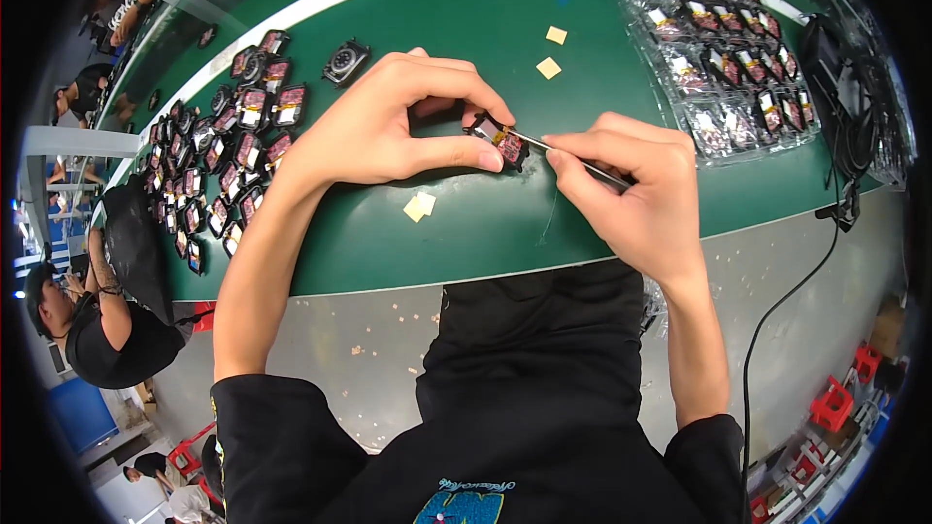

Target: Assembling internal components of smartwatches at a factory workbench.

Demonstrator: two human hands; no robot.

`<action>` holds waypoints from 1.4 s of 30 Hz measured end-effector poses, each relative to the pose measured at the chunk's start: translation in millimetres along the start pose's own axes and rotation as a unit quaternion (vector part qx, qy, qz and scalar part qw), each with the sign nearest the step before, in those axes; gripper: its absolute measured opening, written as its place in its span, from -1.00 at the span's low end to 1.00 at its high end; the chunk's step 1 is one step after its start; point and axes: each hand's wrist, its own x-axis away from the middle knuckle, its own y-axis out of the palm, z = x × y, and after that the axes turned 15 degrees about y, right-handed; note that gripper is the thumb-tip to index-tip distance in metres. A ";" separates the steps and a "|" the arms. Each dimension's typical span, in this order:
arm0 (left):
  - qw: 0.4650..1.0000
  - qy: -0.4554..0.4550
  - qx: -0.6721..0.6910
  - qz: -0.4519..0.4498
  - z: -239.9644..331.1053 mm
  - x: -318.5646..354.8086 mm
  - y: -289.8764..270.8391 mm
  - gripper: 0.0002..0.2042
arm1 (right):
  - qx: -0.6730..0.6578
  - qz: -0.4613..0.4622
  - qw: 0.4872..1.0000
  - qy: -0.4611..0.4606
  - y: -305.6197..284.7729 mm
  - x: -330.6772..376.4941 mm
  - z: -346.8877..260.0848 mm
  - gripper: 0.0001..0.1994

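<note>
Over the green desk [379,267], one small watch part [502,144] is pinched by the left grip [398,121]; a thin tool [607,176], pinched by the right grip [636,180], is held at it. Lettering [479,485] is seen below both.

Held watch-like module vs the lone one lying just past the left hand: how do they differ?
Face: the held module shows reddish circuitry and a yellow strip; the lone module shows a dark, round disc.
Support: the held module is pinched in the left hand; the lone module lies on the green table.
Shared: both are small, with dark casings.
</note>
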 end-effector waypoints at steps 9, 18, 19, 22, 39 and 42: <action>0.999 -0.008 0.037 0.026 5.0 0.2 -3.3 -0.64 | -0.010 0.049 0.999 0.014 -0.3 4.0 -6.0 -0.88; 0.997 0.018 -0.049 0.059 2.3 4.8 8.4 -0.59 | -0.052 0.106 0.992 0.045 2.2 8.7 -7.6 -0.86; 0.995 0.022 -0.068 0.063 4.2 3.4 9.4 -0.59 | -0.052 0.108 0.992 0.051 0.2 9.0 -8.0 -0.86; 0.996 -0.033 -0.046 0.071 12.6 -5.4 7.2 -0.59 | -0.074 0.110 0.989 0.067 -2.9 10.0 -5.9 -0.85; 0.985 0.117 -0.120 0.029 -90.4 -208.0 -11.0 -0.51 | -0.036 0.069 0.988 0.130 -13.2 7.4 -12.6 -0.83; 0.976 0.067 -0.198 0.066 -106.5 -166.1 -43.2 -0.57 | -0.043 0.070 0.990 0.116 -8.7 -2.3 -15.3 -0.83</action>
